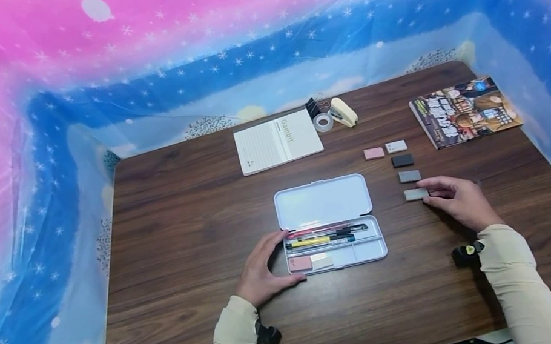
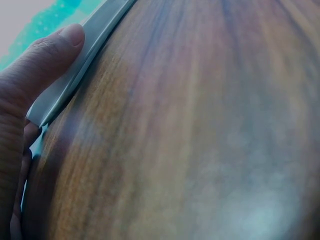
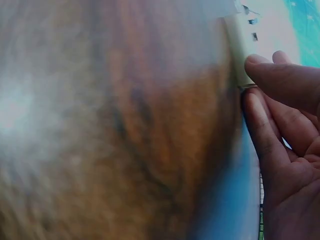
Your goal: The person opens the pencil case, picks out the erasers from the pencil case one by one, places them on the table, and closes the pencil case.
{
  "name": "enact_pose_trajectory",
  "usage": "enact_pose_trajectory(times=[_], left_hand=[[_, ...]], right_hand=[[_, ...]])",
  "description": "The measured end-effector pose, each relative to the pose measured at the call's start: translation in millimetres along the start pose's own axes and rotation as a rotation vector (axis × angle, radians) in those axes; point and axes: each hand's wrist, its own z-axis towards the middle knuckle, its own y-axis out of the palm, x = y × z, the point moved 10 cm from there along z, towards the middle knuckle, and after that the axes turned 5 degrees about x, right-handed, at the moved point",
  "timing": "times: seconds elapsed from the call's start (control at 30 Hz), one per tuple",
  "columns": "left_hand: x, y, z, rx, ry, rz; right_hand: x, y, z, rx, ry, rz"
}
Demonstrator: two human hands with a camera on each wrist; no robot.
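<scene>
Left hand (image 1: 264,269) grips pencil case (image 1: 322,202), pens (image 1: 315,241) and two erasers (image 1: 300,263) inside; to its right, right hand (image 1: 459,201) pinches greenish eraser (image 1: 413,195), four others (image 1: 402,160) seemingly remaining

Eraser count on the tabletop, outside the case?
5: pink eraser and white eraser side by side at the far end, then black eraser, grey eraser and pale green eraser lined up below in the head view, the last pinched by the right hand.
</scene>
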Motion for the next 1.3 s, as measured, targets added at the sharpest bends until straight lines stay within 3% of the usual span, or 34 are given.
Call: enact_pose_trajectory(times=[0.13, 0.27, 0.37, 0.53, 0.7, 0.9, 1.3], left_hand=[[0.2, -0.2, 0.0, -0.004, -0.001, 0.003], [-0.2, -1.6, 1.0, -0.001, -0.010, -0.012], [-0.5, -2.5, 1.4, 0.002, -0.012, -0.011], [0.4, -2.6, 2.0, 0.003, 0.005, 0.000], [2.8, -3.5, 3.1, 0.017, 0.044, 0.006], [5.4, -2.0, 4.0, 0.023, 0.093, -0.012], [3.6, -2.6, -0.2, 0.021, 0.067, -0.011]], right_hand=[[-11.4, -8.4, -4.7, 0.031, 0.047, 0.008], [-43.5, 3.3, -6.9, 0.023, -0.010, 0.065], [-80.4, 32.6, -10.8, -0.039, -0.106, 0.122], [-144.5, 100.7, -25.7, -0.201, -0.255, 0.184], [-189.8, 162.1, -41.3, -0.316, -0.397, 0.159], [-207.2, 199.1, -49.8, -0.358, -0.420, 0.091], [-216.0, 205.6, -52.8, -0.322, -0.395, 0.000]])
